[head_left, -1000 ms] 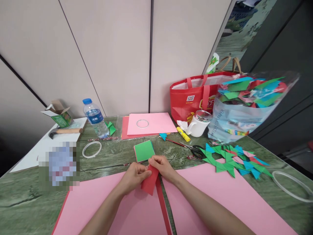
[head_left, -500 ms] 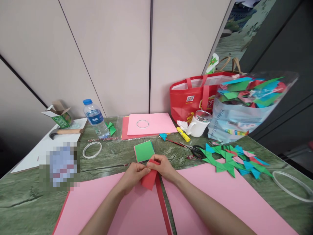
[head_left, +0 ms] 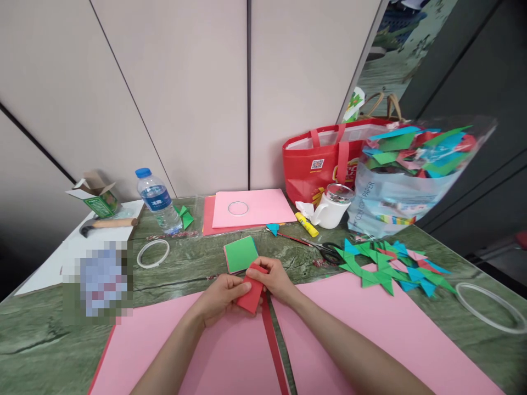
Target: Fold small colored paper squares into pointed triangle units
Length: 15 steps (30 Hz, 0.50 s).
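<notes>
A small red paper (head_left: pixel 250 296), folded into a narrow rectangle, is held above the pink sheets. My left hand (head_left: pixel 224 299) grips its left side, thumb on top and fingertips showing beneath the lower edge. At the upper right, my right hand (head_left: pixel 272 278) pinches the same paper between thumb and fingers. Just beyond the hands lies a stack of square paper (head_left: pixel 241 254) with a green sheet uppermost. Large pink sheets (head_left: pixel 164 340) lie beneath both forearms, a red one showing along their edges.
Folded paper pieces (head_left: pixel 382 266), scissors (head_left: pixel 327 250) and a glue stick (head_left: pixel 307 224) lie to the right. Behind them stand a white mug (head_left: pixel 332 209), a filled plastic bag (head_left: pixel 395 192) and a red bag (head_left: pixel 304 175). Leftward are a water bottle (head_left: pixel 158 203), hammer (head_left: pixel 109 223) and white ring (head_left: pixel 153 254).
The red paper now lies flatter and more compact between my hands. My left fingers have moved under its lower edge. The view has shifted slightly.
</notes>
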### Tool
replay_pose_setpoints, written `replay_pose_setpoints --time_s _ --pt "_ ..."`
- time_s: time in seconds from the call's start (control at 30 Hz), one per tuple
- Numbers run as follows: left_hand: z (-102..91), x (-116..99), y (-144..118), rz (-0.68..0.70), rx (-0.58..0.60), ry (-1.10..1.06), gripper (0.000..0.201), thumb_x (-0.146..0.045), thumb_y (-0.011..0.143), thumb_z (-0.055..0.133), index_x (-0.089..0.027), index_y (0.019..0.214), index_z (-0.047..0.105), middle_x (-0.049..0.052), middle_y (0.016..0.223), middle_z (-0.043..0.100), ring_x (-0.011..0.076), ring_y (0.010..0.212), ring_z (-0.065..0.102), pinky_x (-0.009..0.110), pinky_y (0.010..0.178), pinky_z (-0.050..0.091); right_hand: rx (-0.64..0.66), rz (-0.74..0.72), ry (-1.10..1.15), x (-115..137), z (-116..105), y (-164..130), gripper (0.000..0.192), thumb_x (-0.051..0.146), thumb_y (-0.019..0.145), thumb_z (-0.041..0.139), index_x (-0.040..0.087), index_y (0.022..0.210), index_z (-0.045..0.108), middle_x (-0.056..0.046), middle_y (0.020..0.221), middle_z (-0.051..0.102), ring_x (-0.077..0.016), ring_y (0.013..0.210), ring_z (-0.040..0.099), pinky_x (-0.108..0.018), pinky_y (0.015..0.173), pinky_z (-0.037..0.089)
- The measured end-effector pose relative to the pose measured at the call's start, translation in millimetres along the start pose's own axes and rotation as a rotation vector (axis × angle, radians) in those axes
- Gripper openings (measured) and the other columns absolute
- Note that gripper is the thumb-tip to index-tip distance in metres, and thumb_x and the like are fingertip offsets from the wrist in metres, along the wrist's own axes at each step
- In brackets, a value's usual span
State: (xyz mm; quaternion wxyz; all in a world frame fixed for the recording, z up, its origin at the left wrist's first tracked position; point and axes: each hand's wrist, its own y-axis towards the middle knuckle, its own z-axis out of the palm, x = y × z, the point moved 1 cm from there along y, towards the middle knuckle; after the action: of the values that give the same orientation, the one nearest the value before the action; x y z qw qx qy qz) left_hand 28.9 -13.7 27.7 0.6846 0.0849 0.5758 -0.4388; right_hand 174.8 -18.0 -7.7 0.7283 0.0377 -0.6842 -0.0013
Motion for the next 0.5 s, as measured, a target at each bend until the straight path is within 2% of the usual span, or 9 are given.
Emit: replay_pose_setpoints --time_s 0.13,0.27,0.5 --pt "-3.9 2 1 -0.008 0.005 -0.018 0.032 -0.033 0.071 0.061 -0.006 0.086 0.065 0.014 0.074 0.068 0.0221 0.068 0.064 0.036 0.067 0.047 0.009 0.028 0.036 2 1 0 0.024 0.037 0.067 0.063 0.015 0.069 0.056 0.005 0.052 0.049 -0.0045 0.036 0.037 -0.018 0.035 0.028" --pt "-8.7 2 2 0.011 -0.015 -0.039 0.032 -0.032 0.073 0.059 -0.005 0.089 0.064 0.017 0.081 0.068 0.0224 0.073 0.064 0.035 0.068 0.048 0.039 0.051 0.032 3 2 -1 0.025 0.038 0.066 0.064 0.015 0.074 0.056 0.005 0.05 0.051 -0.0066 0.036 0.042 -0.018 0.036 0.032" --pt "-11.6 0 0 -0.032 0.085 -0.111 0.032 -0.03 0.077 0.055 -0.003 0.091 0.063 0.019 0.085 0.067 0.0235 0.08 0.063 0.039 0.074 0.048 -0.003 0.053 0.034 1 1 0 0.024 0.036 0.064 0.065 0.014 0.07 0.057 0.005 0.049 0.05 -0.0059 0.038 0.04 -0.018 0.037 0.03"
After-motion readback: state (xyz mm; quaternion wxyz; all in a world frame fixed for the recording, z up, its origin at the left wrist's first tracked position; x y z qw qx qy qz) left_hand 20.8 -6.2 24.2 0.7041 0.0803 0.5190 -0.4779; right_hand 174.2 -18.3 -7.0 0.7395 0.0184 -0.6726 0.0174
